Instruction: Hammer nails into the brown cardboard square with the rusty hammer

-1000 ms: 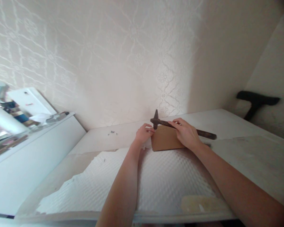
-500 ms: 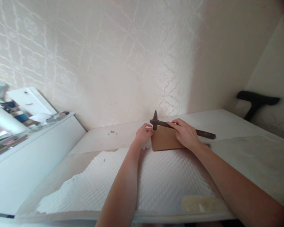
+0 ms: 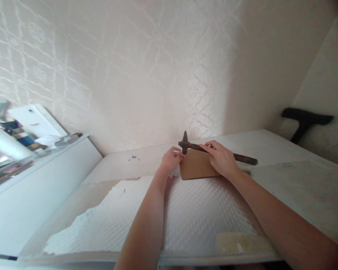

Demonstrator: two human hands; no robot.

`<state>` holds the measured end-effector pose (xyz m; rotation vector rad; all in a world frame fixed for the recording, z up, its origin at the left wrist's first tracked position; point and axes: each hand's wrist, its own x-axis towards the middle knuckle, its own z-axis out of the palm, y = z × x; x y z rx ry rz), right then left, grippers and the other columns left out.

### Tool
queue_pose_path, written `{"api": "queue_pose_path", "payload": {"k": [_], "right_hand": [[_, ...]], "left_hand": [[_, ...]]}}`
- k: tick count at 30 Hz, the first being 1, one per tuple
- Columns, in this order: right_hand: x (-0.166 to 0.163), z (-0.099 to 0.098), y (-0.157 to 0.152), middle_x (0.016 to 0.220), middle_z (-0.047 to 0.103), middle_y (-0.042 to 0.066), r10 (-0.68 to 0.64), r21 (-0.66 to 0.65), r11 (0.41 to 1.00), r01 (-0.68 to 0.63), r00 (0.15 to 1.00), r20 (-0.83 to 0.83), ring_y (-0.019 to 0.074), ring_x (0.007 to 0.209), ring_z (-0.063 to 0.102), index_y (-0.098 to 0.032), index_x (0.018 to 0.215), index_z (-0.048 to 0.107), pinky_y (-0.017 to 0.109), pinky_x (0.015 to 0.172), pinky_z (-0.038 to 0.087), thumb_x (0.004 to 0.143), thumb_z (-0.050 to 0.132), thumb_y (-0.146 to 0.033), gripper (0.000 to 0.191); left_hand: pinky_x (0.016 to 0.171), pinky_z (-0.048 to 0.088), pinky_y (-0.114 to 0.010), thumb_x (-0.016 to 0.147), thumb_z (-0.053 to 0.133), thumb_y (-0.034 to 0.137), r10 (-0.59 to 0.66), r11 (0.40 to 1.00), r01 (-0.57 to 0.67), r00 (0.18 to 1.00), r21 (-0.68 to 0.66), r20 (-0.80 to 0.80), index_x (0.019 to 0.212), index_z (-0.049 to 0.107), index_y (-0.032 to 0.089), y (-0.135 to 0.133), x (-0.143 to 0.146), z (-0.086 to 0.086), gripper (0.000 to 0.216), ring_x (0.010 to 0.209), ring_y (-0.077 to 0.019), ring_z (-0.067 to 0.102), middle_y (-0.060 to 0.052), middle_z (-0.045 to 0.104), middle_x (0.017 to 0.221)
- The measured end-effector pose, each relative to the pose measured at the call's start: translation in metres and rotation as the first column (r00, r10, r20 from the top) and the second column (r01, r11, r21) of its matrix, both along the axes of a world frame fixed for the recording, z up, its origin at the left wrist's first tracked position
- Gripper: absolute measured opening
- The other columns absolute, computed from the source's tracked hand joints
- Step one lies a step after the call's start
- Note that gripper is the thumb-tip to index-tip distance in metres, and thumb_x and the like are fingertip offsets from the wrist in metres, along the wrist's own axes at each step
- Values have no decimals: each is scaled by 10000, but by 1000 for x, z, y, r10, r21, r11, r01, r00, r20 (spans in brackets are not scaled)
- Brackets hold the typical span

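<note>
My right hand [image 3: 221, 159] grips the dark handle of a small hammer [image 3: 243, 158], close to its pointed head, which stands over the top left corner of a brown cardboard piece [image 3: 195, 167]. My left hand [image 3: 171, 158] is pinched at that same corner, right under the hammer head; what its fingertips hold is too small to make out. The cardboard lies flat on a white table [image 3: 270, 144], at the far edge of a white textured sheet [image 3: 186, 213].
A patterned wall [image 3: 146, 67] rises just behind the table. A few small dark nails [image 3: 133, 158] lie on the table to the left. A white shelf [image 3: 45, 165] with bottles and clutter stands at the left. A black handle [image 3: 305, 119] sticks out at the right.
The hammer head dipped slightly toward the cardboard corner and rose again; both hands stay in place.
</note>
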<state>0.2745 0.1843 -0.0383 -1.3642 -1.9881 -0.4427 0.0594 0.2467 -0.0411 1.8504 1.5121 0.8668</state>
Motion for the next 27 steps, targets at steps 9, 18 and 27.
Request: {"api": "queue_pose_path", "payload": {"k": [9,18,27], "right_hand": [[1,0,-1,1084,613,54,-6,-19,1000,6,1000,5,178,919,589,-253,1195,637,265,753,491,782,451,4,521],[0,1,0,1091,615,65,-9,-15,1000,9,1000,11,184,922,589,-229,1180,647,275,759,495,790,450,0,493],[1,0,1,1092,614,56,2,-5,1000,-2,1000,8,181,924,587,-257,1192,640,271,756,493,785,454,-1,516]], "left_hand": [[863,509,-333,677,679,82,1,1000,-1,1000,-7,19,969,584,235,0,0,0,343,902,-178,680,-3,736,877],[867,506,-341,680,684,85,-2,1000,2,999,4,32,949,585,234,-1,1,0,322,882,-177,681,-9,735,876],[872,502,-327,686,672,84,2,1000,-2,1000,3,24,955,590,235,-2,2,1,320,899,-170,676,5,732,876]]}}
